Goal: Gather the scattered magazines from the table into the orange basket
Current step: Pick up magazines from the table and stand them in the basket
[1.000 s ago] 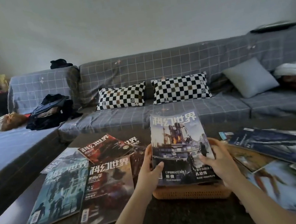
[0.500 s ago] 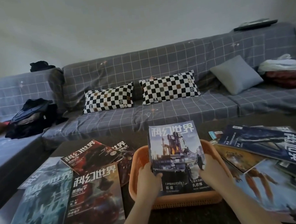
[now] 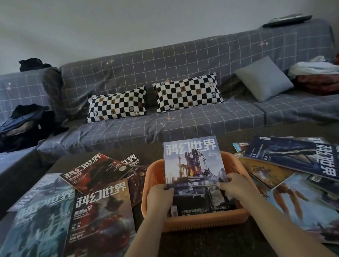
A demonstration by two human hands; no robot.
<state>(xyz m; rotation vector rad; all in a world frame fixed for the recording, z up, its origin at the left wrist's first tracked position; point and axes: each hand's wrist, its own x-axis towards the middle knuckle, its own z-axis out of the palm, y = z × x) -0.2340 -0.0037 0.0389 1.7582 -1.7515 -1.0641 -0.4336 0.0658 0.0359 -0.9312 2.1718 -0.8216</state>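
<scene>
While both of my hands are gripping the tower-cover magazine (image 3: 195, 175) by its side edges, left hand (image 3: 159, 197) and right hand (image 3: 235, 186), I am lowering it into the orange basket (image 3: 196, 221). Compared with a second ago, its bottom edge is now sitting inside. Many magazines are still lying on the table (image 3: 197, 250): the red-cover magazine (image 3: 99, 222) left, the diver-cover magazine (image 3: 303, 213) right.

A grey grid-patterned sofa (image 3: 182, 98) runs along the plain pale wall (image 3: 133, 18). On it lean two checkered cushions (image 3: 187, 93), a grey cushion (image 3: 263, 79) to their right; the light is dim.
</scene>
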